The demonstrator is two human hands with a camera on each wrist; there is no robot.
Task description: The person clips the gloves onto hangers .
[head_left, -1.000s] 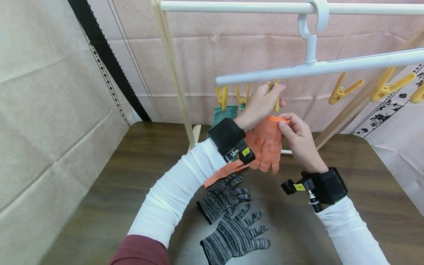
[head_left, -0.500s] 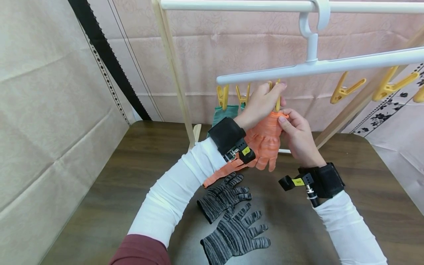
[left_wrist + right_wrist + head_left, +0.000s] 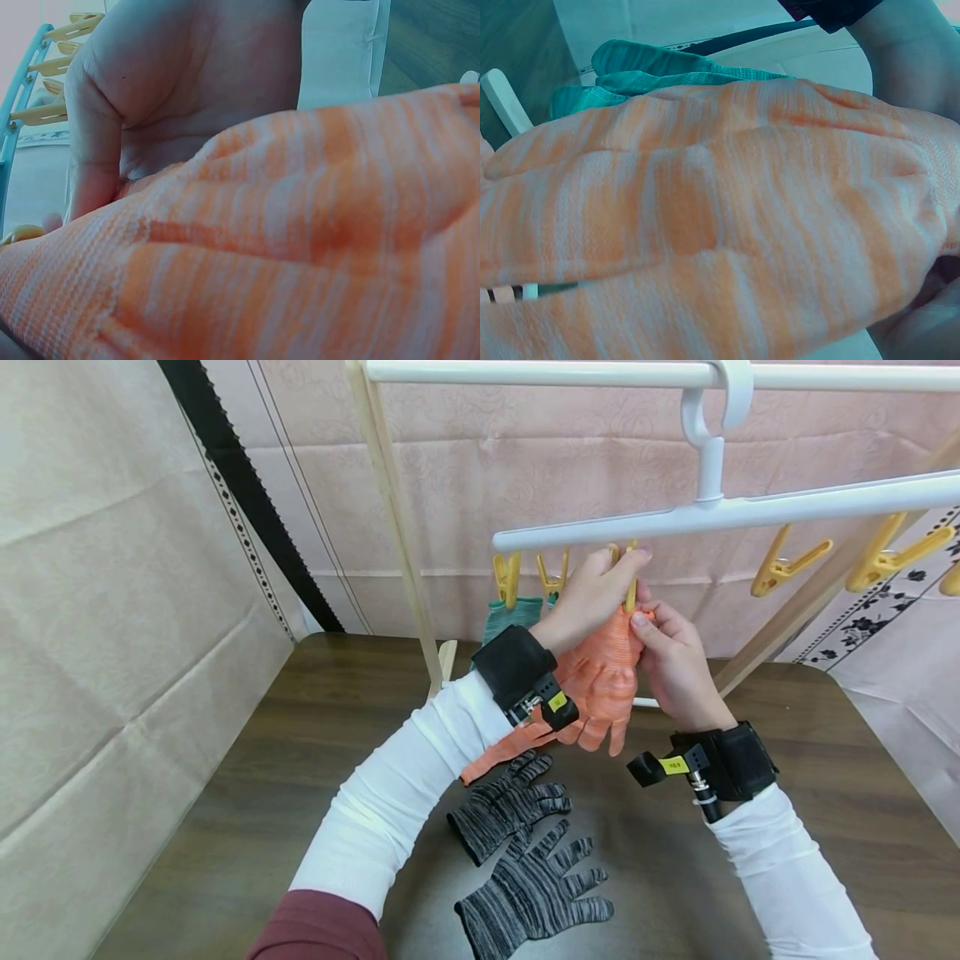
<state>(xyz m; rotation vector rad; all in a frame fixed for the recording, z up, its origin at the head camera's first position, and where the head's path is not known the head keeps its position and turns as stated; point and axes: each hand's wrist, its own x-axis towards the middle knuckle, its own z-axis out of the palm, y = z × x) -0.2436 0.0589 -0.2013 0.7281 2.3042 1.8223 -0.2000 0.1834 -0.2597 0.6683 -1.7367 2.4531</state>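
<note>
The orange knit glove (image 3: 603, 672), over the worktop (image 3: 300, 735) toward its far edge, risked slipping free if the yellow clothespin (image 3: 630, 597) pinched by the left hand (image 3: 591, 592) caught too little of the cuff gripped by the right hand (image 3: 677, 667).

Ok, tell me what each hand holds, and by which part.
Right hand: orange striped knit glove, by its cuff edge. Left hand: yellow plastic clothespin, by its upper arms.

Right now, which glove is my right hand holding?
The orange knit glove hanging fingers down; your right hand pinches its cuff. The two striped gray gloves lie on the table.
</note>
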